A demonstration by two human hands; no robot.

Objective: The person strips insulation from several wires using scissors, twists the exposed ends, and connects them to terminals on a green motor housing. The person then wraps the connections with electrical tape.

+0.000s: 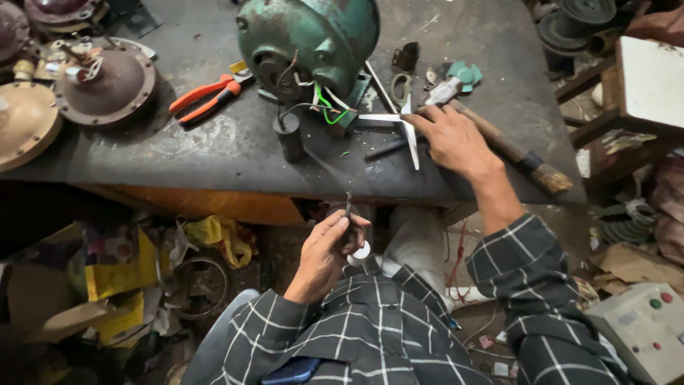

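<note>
My left hand is closed below the bench edge around a thin dark wire end that sticks upward, with a roll of white tape against the fingers. My right hand rests on the dark workbench, fingertips touching the open steel scissors. A wooden-handled hammer lies under and past that hand. Just left stands a green electric motor with white and green wires hanging from it and a small black cylinder in front.
Orange-handled pliers lie left of the motor. Rusty round motor covers crowd the bench's left end. A grey control box with coloured buttons sits at lower right. Yellow scraps and wire coils litter the floor.
</note>
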